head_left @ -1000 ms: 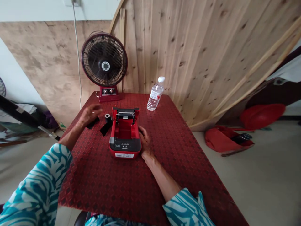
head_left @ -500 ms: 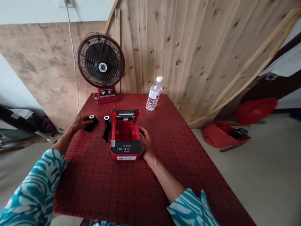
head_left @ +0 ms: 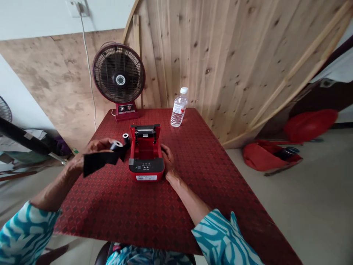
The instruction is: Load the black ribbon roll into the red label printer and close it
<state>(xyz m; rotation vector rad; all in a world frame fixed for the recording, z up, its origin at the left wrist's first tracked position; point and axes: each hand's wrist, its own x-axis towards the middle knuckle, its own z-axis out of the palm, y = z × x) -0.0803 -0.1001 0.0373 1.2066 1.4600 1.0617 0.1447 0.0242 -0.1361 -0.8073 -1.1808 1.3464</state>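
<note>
A red and black label printer (head_left: 147, 166) stands on the table with its lid raised and its red paper bay exposed. My right hand (head_left: 168, 161) is at the printer's right side, fingers curled against it. My left hand (head_left: 97, 146) is closed on a roll of black paper (head_left: 100, 161) with a white core, held up off the table, its loose strip hanging toward me. A second black paper roll (head_left: 126, 138) stands just left of the printer, partly hidden behind the held one.
A plastic water bottle (head_left: 179, 108) stands toward the back of the red patterned table (head_left: 209, 176). At the back left is a table fan (head_left: 120, 79) with its cord (head_left: 88, 70) running up the wall. A red bag (head_left: 257, 156) lies on the floor at right.
My left hand has lifted the left paper roll off the table and brought it right, toward the printer. My right hand stays at the printer's side.
</note>
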